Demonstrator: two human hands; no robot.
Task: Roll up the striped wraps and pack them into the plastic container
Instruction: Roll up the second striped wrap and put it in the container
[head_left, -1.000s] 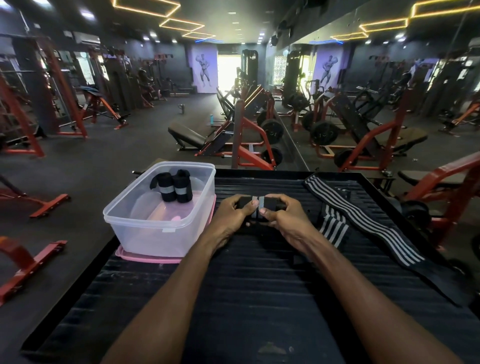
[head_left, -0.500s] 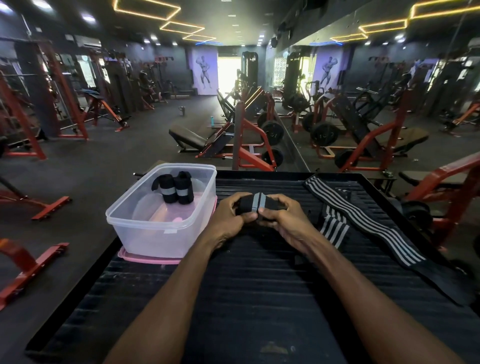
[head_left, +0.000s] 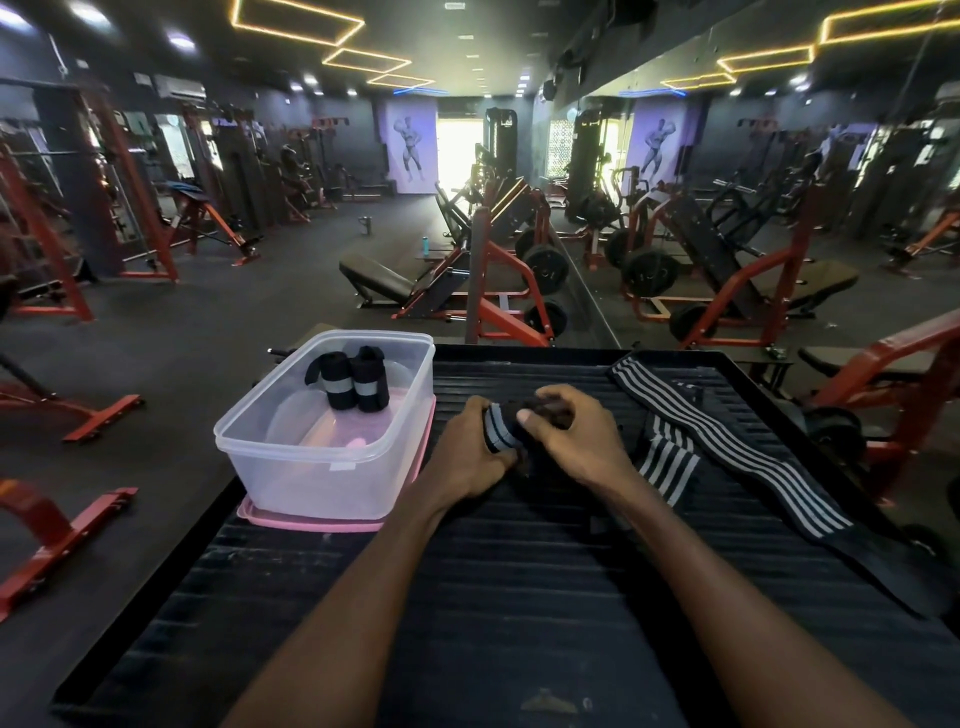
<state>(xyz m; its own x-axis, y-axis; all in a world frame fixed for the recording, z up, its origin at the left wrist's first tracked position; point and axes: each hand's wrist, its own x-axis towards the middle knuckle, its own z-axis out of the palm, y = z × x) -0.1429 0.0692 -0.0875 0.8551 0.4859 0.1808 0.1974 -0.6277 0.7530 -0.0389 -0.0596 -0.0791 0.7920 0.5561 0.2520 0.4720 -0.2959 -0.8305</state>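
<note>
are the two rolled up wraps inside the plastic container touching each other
Touching. The head view shows the two rolled wraps standing side by side at the far end of the plastic container, their sides pressed together with no gap between them.

A black wrap with grey stripes (head_left: 501, 427), rolled into a tight bundle, is in the middle of the scene above a dark ribbed surface, partly hidden by the fingers around it. To its right a long unrolled wrap (head_left: 727, 441) lies flat and slants from far left to near right, with a shorter striped piece (head_left: 667, 460) just beside it on the left, its far end tucked under the long one. On the left stands a clear plastic container (head_left: 291, 457), open-topped, with two rolled wraps (head_left: 349, 378) standing upright side by side at its far end.
</note>
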